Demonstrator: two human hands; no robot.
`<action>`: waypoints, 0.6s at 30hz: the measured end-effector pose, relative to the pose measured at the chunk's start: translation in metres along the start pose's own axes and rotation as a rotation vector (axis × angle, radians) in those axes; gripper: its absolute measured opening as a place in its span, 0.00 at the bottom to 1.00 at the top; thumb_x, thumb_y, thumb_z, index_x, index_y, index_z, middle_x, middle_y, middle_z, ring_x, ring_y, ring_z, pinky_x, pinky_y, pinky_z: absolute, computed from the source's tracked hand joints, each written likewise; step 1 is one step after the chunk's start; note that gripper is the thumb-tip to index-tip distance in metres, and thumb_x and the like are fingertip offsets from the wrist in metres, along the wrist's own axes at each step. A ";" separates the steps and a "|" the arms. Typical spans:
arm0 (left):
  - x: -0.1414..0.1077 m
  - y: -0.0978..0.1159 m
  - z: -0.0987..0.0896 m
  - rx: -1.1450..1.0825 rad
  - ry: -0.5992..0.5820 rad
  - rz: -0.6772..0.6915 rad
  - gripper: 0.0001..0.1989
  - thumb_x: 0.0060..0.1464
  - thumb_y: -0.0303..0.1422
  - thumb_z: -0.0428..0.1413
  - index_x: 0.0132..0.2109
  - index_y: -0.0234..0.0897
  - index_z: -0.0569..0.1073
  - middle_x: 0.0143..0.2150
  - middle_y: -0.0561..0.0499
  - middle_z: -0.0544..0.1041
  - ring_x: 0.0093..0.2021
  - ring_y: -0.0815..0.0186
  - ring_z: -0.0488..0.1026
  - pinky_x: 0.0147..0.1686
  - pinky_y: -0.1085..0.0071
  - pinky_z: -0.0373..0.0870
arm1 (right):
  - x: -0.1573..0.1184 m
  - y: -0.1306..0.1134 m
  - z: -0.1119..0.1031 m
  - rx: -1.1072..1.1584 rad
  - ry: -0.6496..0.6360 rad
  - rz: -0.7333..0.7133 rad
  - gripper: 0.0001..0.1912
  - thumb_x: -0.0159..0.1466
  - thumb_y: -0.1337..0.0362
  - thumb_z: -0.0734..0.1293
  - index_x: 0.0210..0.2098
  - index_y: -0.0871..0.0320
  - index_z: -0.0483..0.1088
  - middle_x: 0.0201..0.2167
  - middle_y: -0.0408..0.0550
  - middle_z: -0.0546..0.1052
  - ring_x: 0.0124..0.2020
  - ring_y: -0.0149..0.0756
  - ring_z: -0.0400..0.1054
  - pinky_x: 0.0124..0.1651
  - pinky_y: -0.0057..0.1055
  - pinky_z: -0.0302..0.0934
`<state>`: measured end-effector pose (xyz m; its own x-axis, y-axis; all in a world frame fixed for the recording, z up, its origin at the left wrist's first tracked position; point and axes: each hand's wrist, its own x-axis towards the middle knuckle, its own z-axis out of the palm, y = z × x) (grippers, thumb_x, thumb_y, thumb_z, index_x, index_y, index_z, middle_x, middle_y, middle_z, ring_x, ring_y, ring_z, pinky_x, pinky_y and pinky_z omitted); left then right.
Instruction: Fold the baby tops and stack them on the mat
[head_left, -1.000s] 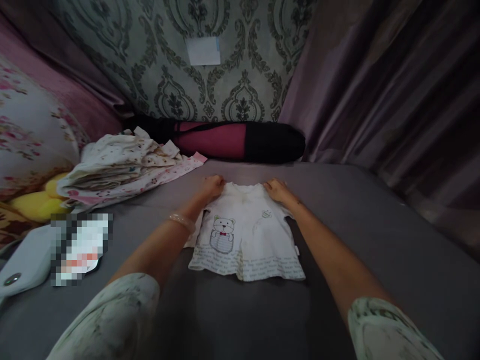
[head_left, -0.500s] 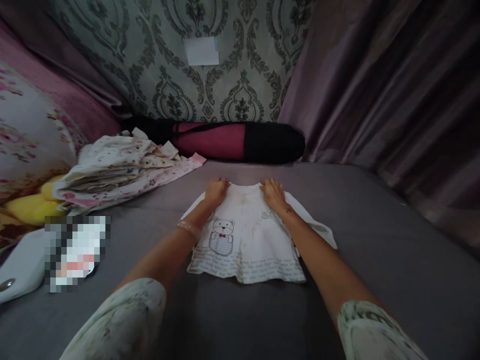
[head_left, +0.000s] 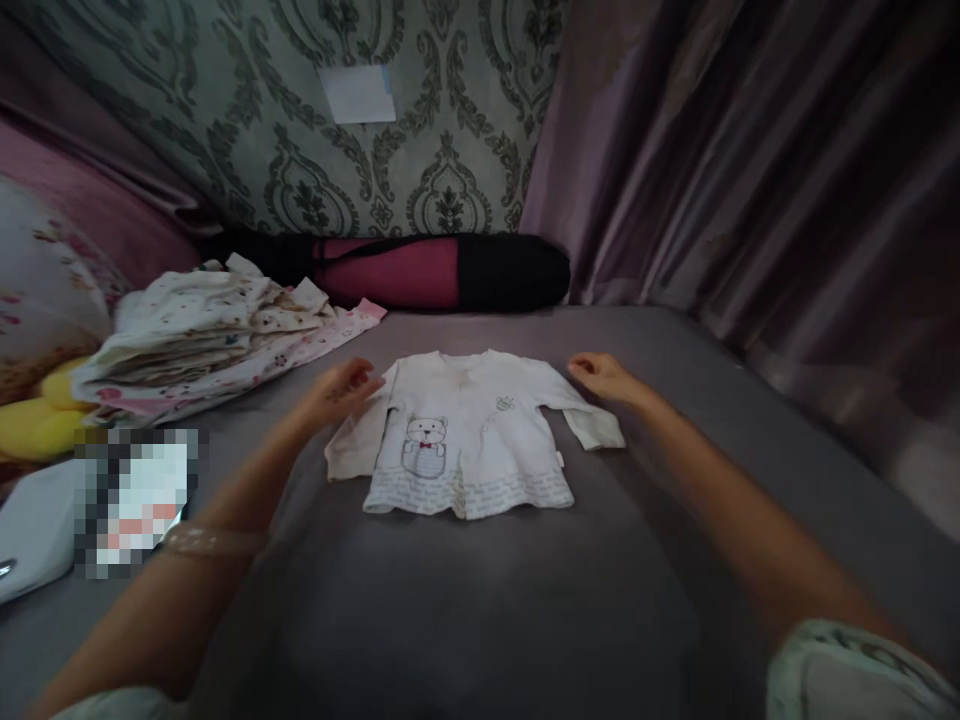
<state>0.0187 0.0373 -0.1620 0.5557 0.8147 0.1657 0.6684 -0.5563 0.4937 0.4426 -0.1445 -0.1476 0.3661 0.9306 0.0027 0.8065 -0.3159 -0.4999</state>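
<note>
A small white long-sleeved baby shirt (head_left: 480, 425) lies spread on the grey bed sheet, with its collar away from me. A bear with a red bow tie decorates its left front, a small bee its right, and lines of print run along the hem. My left hand (head_left: 346, 388) is at the left shoulder and sleeve, fingers loosely bent and apart; whether it touches the cloth I cannot tell. Beyond the right shoulder, my right hand (head_left: 602, 376) hovers just outside the right sleeve, fingers curved, with nothing visible in them.
A pile of folded patterned clothes (head_left: 195, 335) lies to the left, beside a yellow plush thing (head_left: 45, 415). Nearer are a white case (head_left: 45, 525) and a blurred-out phone-like item (head_left: 142, 500). A black and magenta long bag (head_left: 397, 270) lies along the wall; purple curtains (head_left: 645, 150) hang right.
Both hands have let go of the shirt's collar and shoulders and moved outward, left and right. The shirt's sleeves now show spread out at both sides. The view has shifted slightly right.
</note>
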 end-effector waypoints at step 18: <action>-0.090 0.018 -0.013 0.068 -0.262 0.075 0.30 0.41 0.51 0.60 0.48 0.37 0.69 0.47 0.44 0.73 0.44 0.57 0.71 0.43 0.65 0.67 | -0.073 0.015 0.005 -0.055 -0.121 0.180 0.19 0.57 0.64 0.70 0.47 0.63 0.73 0.39 0.53 0.79 0.37 0.40 0.73 0.34 0.28 0.64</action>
<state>-0.0258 -0.0436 -0.1572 0.7080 0.7056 -0.0308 0.6471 -0.6306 0.4285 0.4261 -0.2160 -0.1599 0.4506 0.8728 -0.1878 0.7584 -0.4852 -0.4352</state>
